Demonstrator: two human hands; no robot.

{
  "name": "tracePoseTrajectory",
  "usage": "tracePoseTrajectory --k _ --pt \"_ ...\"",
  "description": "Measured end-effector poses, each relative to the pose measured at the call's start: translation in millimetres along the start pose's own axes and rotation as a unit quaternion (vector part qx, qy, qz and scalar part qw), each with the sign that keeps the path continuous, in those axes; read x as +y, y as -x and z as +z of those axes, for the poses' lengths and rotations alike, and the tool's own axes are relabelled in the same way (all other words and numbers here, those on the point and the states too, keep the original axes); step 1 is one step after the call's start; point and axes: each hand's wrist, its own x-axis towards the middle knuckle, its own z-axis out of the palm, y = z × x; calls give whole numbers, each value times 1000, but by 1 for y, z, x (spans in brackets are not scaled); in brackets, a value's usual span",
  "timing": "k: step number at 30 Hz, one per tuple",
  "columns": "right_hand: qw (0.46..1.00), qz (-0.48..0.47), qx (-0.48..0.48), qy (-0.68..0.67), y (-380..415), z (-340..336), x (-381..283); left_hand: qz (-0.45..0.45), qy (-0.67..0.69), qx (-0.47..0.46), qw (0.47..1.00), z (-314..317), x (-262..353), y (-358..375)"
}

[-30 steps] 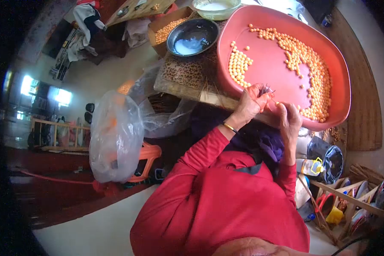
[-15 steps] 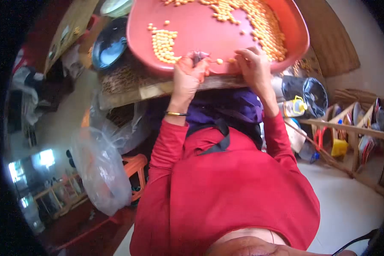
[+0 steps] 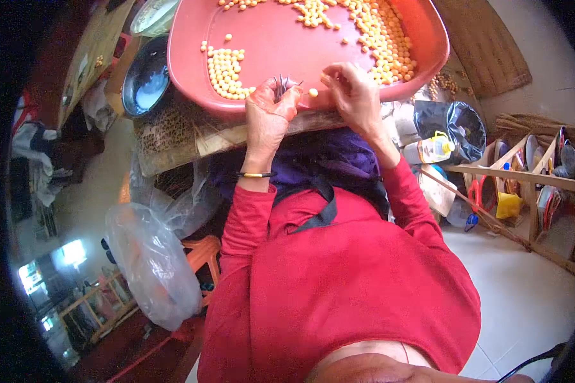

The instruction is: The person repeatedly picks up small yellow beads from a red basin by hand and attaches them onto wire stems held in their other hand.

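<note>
Orange ball (image 3: 313, 93) now sits between both hands; left hand (image 3: 266, 113) grips sticks (image 3: 282, 85) (tightly bunched), right hand (image 3: 353, 97) pinches closer.

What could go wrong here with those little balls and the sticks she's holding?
The left hand grips a bundle of thin sticks with points up, close to the right hand, so a finger might get pricked. The red tray seems to overhang the table edge; leaning on its rim might tip the yellow balls out.

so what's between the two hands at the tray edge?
Head view: one small yellow ball sits between the left hand and the right hand, over the near rim of the red tray. Otherwise bare tray.
</note>
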Motion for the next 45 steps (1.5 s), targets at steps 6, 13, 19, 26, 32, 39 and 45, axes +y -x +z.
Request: tracePoseTrajectory --k 6,13,19,26,32,39,45 --pt "937 155 -9 -314 3 5 -25 55 -76 -10 996 -7 -8 -3" --pt "940 147 -117 -285 -3 -6 -25 92 -83 -9 992 -7 -2 0" --pt "896 218 -172 -346 -9 -9 -21 59 -43 -14 997 -11 2 3" --pt "927 162 -108 -320 -5 6 -30 62 -8 -21 998 -13 -2 4" --pt "947 144 -78 -277 -3 0 -42 65 -19 -13 998 -11 0 6" --pt "977 96 -32 -186 5 10 -43 75 -19 -32 996 -13 -2 5" --pt "981 66 -13 -183 8 15 -42 52 -59 -33 996 -17 -1 5"
